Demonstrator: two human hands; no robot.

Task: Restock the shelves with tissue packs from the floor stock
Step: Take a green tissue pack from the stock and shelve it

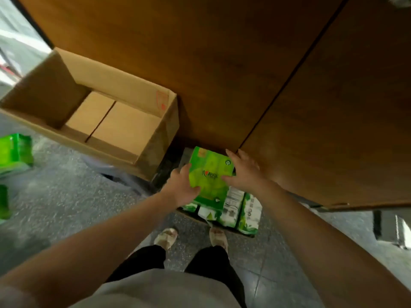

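Brown wooden panelling (222,63) rose just beyond both hands. Up and to the left of the left hand (181,187) an open cardboard box (115,121) stood. Below the hands, floor stock (231,210) stood on end. Between them, the green tissue pack (210,176) was clasped flat, right hand (243,172) gripping its far side, probably for lifting.

An open cardboard box (115,121) sat on the floor (66,196) to the left, against a wooden cabinet (222,63). To its right, a tissue pack (210,176) was held between the left hand (182,187) and right hand (244,172), above more tissue packs (231,210) standing just ahead of the person's shoes (165,237). Other packs (15,152) lay far left.
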